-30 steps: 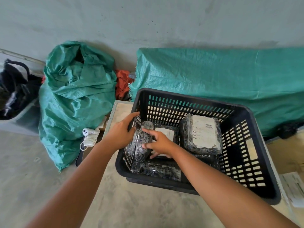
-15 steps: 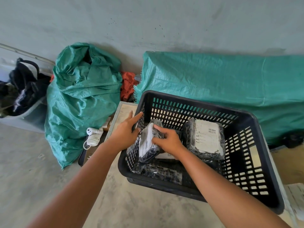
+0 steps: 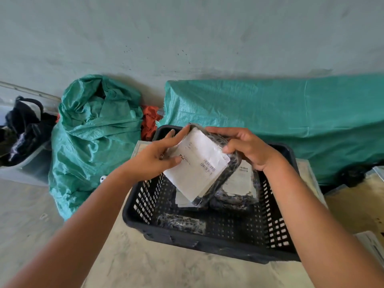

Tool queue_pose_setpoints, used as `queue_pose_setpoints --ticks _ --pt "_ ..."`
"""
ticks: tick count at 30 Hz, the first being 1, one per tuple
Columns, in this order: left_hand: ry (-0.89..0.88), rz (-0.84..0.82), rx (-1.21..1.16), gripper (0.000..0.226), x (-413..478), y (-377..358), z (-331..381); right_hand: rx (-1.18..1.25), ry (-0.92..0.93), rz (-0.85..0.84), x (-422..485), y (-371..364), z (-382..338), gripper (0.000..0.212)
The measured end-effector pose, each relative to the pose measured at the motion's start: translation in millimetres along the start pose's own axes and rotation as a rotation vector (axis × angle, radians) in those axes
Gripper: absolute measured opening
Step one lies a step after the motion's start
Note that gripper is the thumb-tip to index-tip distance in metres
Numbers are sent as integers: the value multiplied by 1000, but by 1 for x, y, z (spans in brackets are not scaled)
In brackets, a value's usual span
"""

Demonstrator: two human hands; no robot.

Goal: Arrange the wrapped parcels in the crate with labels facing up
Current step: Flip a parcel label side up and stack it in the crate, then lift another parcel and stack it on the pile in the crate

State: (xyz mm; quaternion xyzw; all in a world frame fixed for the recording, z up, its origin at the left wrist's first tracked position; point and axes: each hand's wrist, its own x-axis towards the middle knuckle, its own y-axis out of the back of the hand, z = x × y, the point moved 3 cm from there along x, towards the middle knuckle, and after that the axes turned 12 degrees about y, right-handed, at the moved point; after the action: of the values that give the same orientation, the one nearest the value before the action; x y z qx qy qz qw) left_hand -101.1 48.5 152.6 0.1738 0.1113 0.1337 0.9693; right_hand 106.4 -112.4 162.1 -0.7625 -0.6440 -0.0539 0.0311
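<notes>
A black slotted plastic crate (image 3: 276,231) stands on a pale table. Both hands hold one wrapped parcel (image 3: 199,165) tilted above the crate, its white label facing me. My left hand (image 3: 160,156) grips its left edge, and my right hand (image 3: 247,148) grips its upper right corner. Inside the crate a second parcel (image 3: 239,183) lies at the right with its label up. A third parcel (image 3: 182,201) with a white label shows partly under the held one. A dark parcel (image 3: 180,223) lies near the front wall with no label showing.
A stuffed green woven sack (image 3: 93,138) stands left of the table. A green tarp (image 3: 280,121) covers something long behind the crate. A grey bin with black bags (image 3: 22,138) sits far left. Orange cloth (image 3: 149,121) lies between sack and tarp. Papers (image 3: 372,244) lie at the right.
The parcel that stood on edge at the crate's left wall has been lifted out and turned, so its white label faces me. Both hands rose with it above the crate.
</notes>
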Motion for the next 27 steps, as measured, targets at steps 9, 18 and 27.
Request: queue_pose_setpoints --ticks 9,18,27 --pt "52 9 -357 53 -25 -28 27 64 12 145 -2 26 -11 44" --pt "159 240 -715 51 -27 -38 3 -91 215 274 -34 -17 -9 63" --pt "213 129 -145 61 10 -29 -14 -510 -49 407 -38 -48 22 97"
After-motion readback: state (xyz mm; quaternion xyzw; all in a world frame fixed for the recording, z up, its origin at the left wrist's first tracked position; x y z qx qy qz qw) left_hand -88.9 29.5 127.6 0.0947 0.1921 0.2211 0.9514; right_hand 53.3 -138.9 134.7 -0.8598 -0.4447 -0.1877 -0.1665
